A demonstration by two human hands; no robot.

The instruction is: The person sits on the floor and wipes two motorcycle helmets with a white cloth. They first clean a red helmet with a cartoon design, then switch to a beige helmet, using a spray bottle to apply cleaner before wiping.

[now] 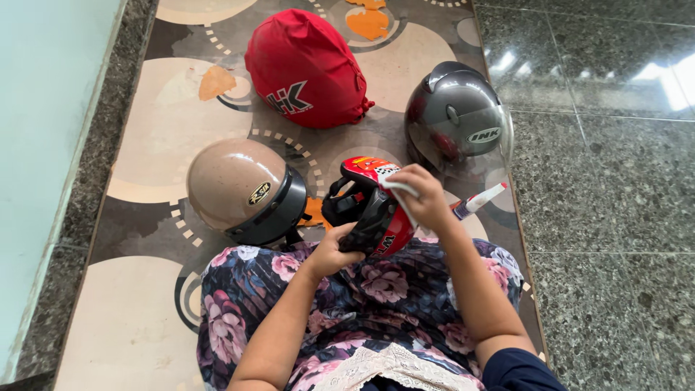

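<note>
A small red and black helmet (369, 206) rests on my lap, which is covered by a floral cloth (376, 289). My left hand (334, 250) grips the helmet's lower edge from underneath. On the helmet's upper right side my right hand (423, 197) presses a white cloth (400, 192). A white spray bottle with a red tip (479, 201) lies on the mat just right of my right hand.
A beige helmet with a dark visor (242, 190) sits at the left, a grey helmet with a clear visor (455, 116) at the right, a red drawstring bag (304, 69) at the back. All lie on a patterned mat (145, 203). Polished granite floor (608, 181) is right; a pale wall (43, 108) is left.
</note>
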